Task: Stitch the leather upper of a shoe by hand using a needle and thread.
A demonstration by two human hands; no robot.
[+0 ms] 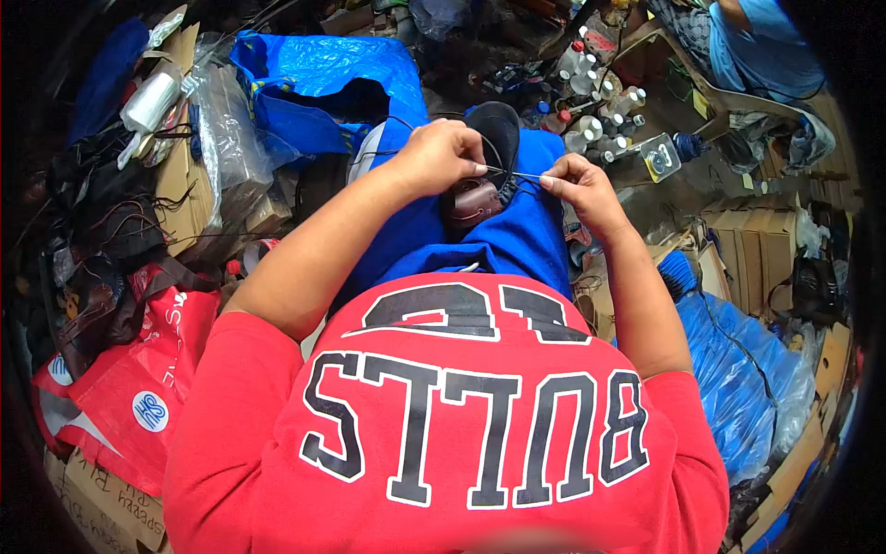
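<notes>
A brown leather shoe (474,201) with a black sole (496,129) rests on my lap between my blue-clad thighs. Just above the shoe, my left hand (441,157) pinches a dark thread (398,119), which loops out past its knuckles. Across from it, the thumb and fingers of my right hand (583,191) are closed on a thin, shiny needle-like rod (519,174). The rod spans the short gap between my hands, its tip close to the left fingertips. More dark thread hangs around the shoe's upper; where it enters the shoe is too small to tell.
Several bottles (591,120) with red and white caps stand ahead to the right. A blue bag (369,65) lies ahead to the left, near cardboard (185,175). At my left is a red bag (157,369), at my right blue plastic (729,369). Another person's blue clothing (771,51) shows far right.
</notes>
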